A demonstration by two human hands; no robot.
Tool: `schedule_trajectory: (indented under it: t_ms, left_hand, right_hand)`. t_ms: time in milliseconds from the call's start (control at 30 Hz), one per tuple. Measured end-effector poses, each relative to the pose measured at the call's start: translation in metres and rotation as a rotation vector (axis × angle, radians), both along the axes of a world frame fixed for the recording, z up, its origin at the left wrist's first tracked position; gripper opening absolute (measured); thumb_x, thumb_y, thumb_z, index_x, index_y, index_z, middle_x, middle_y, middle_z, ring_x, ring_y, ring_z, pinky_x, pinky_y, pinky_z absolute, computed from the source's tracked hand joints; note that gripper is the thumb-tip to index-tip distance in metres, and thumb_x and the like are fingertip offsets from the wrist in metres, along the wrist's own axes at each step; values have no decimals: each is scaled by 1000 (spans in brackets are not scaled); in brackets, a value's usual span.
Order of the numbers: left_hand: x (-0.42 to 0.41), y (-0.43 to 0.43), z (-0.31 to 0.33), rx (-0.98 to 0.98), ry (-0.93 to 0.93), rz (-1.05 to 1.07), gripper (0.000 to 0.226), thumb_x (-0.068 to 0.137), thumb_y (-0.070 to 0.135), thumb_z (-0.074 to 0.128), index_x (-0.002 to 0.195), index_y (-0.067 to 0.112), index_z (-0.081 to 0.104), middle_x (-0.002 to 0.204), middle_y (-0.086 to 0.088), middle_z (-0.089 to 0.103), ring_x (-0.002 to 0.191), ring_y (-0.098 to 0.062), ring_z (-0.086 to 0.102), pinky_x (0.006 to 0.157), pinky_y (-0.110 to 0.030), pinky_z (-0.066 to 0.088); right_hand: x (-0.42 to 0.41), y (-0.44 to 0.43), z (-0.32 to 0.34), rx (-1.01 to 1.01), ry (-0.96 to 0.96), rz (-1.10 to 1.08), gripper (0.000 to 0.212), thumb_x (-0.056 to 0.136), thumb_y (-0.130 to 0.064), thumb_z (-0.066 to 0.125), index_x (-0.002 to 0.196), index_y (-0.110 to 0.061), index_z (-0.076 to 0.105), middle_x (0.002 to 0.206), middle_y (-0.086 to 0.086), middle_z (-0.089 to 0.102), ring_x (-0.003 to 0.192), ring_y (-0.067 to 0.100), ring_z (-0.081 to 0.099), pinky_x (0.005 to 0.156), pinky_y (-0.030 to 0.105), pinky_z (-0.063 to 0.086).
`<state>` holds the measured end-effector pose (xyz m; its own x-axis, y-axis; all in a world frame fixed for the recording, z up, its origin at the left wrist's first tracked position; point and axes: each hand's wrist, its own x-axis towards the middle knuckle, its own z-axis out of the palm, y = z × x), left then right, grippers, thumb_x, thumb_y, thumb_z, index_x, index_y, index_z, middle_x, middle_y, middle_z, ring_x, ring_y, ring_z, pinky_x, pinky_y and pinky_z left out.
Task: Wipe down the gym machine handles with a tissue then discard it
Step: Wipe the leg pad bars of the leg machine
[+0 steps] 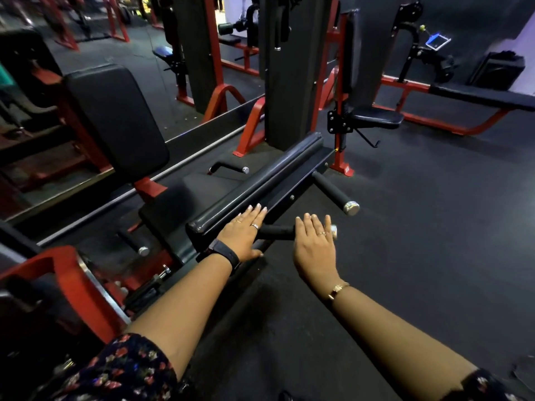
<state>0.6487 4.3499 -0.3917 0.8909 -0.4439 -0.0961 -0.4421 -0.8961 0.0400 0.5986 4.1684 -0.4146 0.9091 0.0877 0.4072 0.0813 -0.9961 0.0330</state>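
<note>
Head view: left hand [244, 235] flat on the pad [254, 183] edge, right hand [314, 244] spread over the near handle [275, 232], bare floor [419, 256] rightward.

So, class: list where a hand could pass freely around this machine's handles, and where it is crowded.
Free: bare floor right of the near handle and far handle; floor between the forearms. Crowded: left of the long pad, among seat and red frame.

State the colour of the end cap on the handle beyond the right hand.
Shiny silver end cap, on a black grip; it shows best in the head view.
</note>
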Motion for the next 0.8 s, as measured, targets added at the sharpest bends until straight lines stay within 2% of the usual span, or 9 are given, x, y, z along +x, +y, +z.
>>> schedule_trajectory:
  t_ms: [67,133,267,367,533,633,667,733,800]
  left_hand:
    - [0,1,-2,0,-24,8,109,84,46,69,154,16,-8,163,-3,-7,150,-19,-3,119,-30,2]
    - [1,2,-3,-29,-28,1,101,88,44,64,155,16,-6,163,-3,-5,150,-18,-2,119,-29,2]
    - [1,2,-5,-87,-43,10,84,95,42,52,155,18,-1,163,-3,-1,150,-17,0,119,-29,3]
    - [2,1,-7,-89,-53,13,85,95,52,49,155,17,-1,163,-2,-1,150,-18,0,120,-30,4]
    - [0,2,-7,-64,-75,8,90,93,52,53,155,17,-3,163,-2,-3,150,-17,0,119,-29,2]
    - [1,2,-5,-68,-84,5,89,93,44,56,155,17,-1,163,-3,-1,150,-17,1,119,-28,2]
    - [1,2,-5,-74,-83,5,87,93,37,57,155,17,-1,163,-3,-1,150,-16,0,119,-28,2]
    - [1,2,-5,-91,-78,10,87,92,30,58,155,17,0,163,-2,0,150,-15,0,119,-28,2]
    - [2,3,-5,-100,-63,8,90,91,34,60,155,17,0,163,-2,0,150,-15,0,119,-28,2]
  right_hand:
    - [6,22,4,43,61,33,47,82,-12,35,117,1,64,116,20,65,112,35,61,110,52,29]
    - [5,37,0,47,72,158,51,83,-18,34,122,0,62,121,19,63,116,33,59,106,52,34]
    - [-15,19,-15,-74,27,348,51,91,-12,30,138,0,46,143,17,45,136,29,40,116,46,24]
    - [-22,-7,-11,-106,-55,268,52,94,-3,19,140,1,43,146,17,42,138,30,37,115,44,19]
    - [-1,15,-1,9,-21,30,44,86,-6,37,122,5,59,124,23,61,121,36,55,111,53,29]
    - [13,43,4,71,42,103,44,77,-11,69,118,2,62,117,21,65,114,34,60,105,54,34]
    - [13,52,1,70,43,144,45,77,-12,69,119,2,62,118,20,65,115,33,60,104,52,35]
    - [7,58,-5,47,43,222,44,84,-13,50,125,3,59,126,20,61,121,33,56,105,49,35]
    - [-3,41,-12,-12,47,304,51,87,-14,34,132,1,53,137,19,53,130,31,47,112,45,28]
